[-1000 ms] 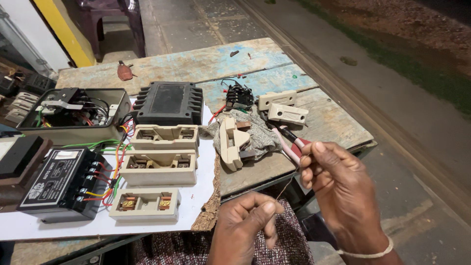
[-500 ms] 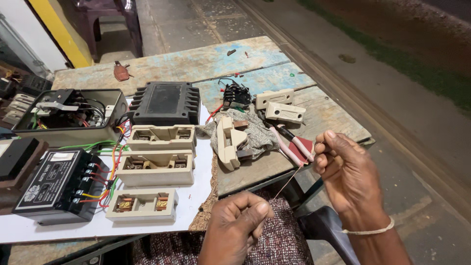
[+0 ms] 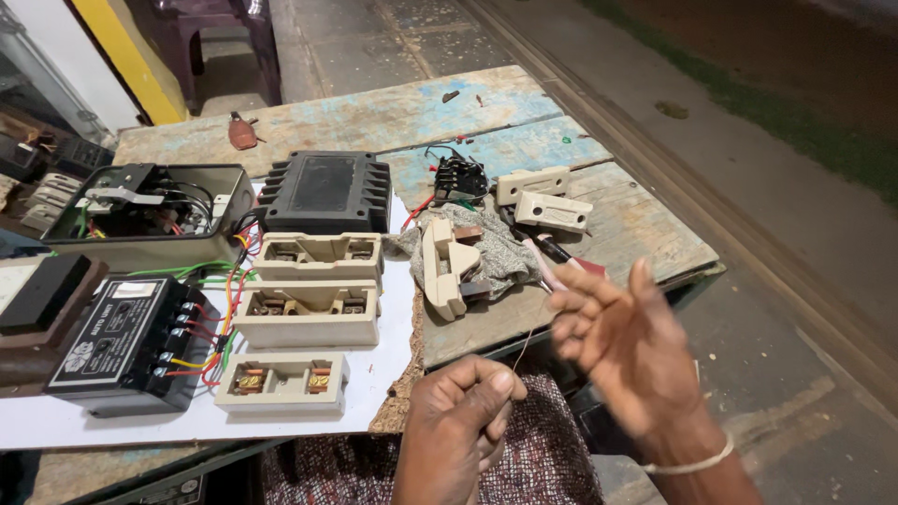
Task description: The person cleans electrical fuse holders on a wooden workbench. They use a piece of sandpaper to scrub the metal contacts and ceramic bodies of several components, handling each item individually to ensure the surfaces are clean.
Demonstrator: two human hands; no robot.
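Since the earlier frame the right hand [image 3: 629, 351] has dropped lower and spread out, blurred with motion, its fingers apart and gripping nothing that I can make out. The left hand [image 3: 463, 421], at the bottom centre of the frame, is curled closed with the grip pinching the lower end of a thin wire [image 3: 522, 348], which rises toward the right hand just below the edge of the counter [image 3: 599, 224]. The wire looks light, springy and easily kinked, so it is best pinched near an end. Above it on the counter lie a cream fuse carrier [image 3: 444, 266] on a grey cloth [image 3: 500, 252] and red-handled pliers [image 3: 557, 257].
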